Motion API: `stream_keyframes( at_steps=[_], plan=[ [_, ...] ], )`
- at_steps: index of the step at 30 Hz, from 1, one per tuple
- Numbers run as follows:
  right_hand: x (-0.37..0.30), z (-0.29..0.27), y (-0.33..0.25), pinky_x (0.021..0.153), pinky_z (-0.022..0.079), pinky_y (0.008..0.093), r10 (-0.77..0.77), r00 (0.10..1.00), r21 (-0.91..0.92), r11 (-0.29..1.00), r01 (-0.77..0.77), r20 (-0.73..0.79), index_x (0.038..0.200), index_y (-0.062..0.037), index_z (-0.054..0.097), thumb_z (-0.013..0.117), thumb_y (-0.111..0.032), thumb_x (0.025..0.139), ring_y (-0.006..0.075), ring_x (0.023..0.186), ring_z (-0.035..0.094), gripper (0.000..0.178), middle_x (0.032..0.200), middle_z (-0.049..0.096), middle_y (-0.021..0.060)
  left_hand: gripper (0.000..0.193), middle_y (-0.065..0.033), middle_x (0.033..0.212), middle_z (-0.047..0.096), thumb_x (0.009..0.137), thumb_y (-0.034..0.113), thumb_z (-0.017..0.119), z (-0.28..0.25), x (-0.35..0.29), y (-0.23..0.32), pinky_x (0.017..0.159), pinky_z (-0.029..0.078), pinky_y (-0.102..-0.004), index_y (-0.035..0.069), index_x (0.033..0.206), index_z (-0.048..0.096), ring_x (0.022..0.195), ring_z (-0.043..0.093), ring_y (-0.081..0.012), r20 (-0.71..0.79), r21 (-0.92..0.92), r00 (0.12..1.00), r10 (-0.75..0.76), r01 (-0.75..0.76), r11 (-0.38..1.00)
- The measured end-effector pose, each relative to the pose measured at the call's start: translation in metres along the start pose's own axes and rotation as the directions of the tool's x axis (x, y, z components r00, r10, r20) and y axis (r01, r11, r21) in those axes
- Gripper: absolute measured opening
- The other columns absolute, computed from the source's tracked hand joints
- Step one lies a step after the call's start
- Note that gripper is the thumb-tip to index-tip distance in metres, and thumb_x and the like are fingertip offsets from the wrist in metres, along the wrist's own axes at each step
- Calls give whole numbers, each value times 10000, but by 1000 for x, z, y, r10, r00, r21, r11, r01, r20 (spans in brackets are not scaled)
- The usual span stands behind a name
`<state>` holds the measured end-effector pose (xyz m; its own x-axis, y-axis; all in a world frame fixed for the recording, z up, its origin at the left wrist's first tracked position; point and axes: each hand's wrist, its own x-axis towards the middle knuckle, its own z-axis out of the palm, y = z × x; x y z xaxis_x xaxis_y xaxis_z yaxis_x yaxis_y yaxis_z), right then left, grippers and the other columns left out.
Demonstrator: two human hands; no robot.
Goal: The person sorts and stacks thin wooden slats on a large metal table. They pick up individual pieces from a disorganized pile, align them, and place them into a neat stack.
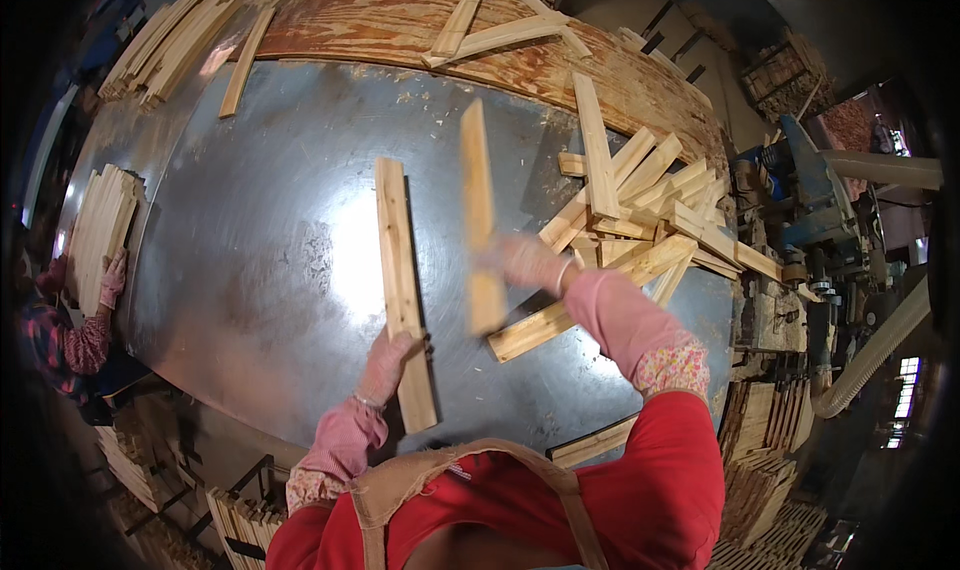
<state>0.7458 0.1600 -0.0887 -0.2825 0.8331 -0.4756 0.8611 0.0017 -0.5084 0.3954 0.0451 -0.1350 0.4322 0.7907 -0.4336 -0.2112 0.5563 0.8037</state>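
Note:
My left hand (385,367), in a pale glove, is closed around the lower part of a wooden slat (396,240) that lies lengthwise over the metal tabletop. To its right, my right hand (530,265), also gloved and blurred by motion, grips a second wooden slat (477,170) by its side. That slat is blurred too and stands roughly parallel to the first, a gap between them. Close to my right hand, a jumbled heap of wooden slats (655,185) spreads over the table's right side, one slat (535,332) jutting toward me.
A grey metal table (250,220) reaches forward to a worn plywood board (350,20) with loose slats on it. At the left, a co-worker's gloved hand (113,278) touches a stack of slats (100,225). Another stack (170,45) sits far left. Machinery (815,200) stands at the right.

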Motion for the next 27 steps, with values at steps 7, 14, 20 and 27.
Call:
stream_keyframes(
  at_steps=[7, 14, 20, 27],
  plan=[
    [20, -109, -20, 1039, 530, 475, 290, 775, -226, 847, -481, -561, 1223, -78, 661, 797, -484, 818, 340, 1199, 698, 590, 1235, 700, 264, 647, -174, 1213, 704, 910, 244, 800, 31, 25, 3, 869, 670, -485, -12, 1445, 541, 970, 757, -348, 308, -522, 933, -185, 329, 787],
    [22, -105, 149, 1046, 545, 473, 579, 494, 168, 742, -648, -649, 1330, -88, 647, 709, -331, 921, 406, 1184, 700, 480, 1319, 685, 226, 537, -122, 1073, 733, 874, 124, 707, 3, 21, -15, 824, 639, -420, -12, 1383, 600, 880, 728, -262, -157, -58, 968, -195, 188, 980],
    [-76, -19, 73, 829, 597, 409, 584, 715, 923, 262, 282, -384, 1141, -29, 753, 702, -253, 936, 296, 866, 730, 308, 998, 749, 192, 475, -107, 994, 702, 924, 243, 744, 20, -10, 28, 824, 574, -362, -10, 1297, 596, 877, 676, -219, -308, 448, 947, -95, 233, 863],
    [-158, 163, -107, 1045, 545, 439, -48, 999, 538, 841, 54, -26, 1422, -11, 574, 606, -287, 1072, 388, 1218, 675, 447, 1389, 669, 256, 874, -273, 1422, 576, 824, 470, 840, 55, -3, 4, 1093, 509, -508, -11, 1477, 513, 1318, 596, -433, -293, 922, 954, 59, 266, 282]
  ],
)
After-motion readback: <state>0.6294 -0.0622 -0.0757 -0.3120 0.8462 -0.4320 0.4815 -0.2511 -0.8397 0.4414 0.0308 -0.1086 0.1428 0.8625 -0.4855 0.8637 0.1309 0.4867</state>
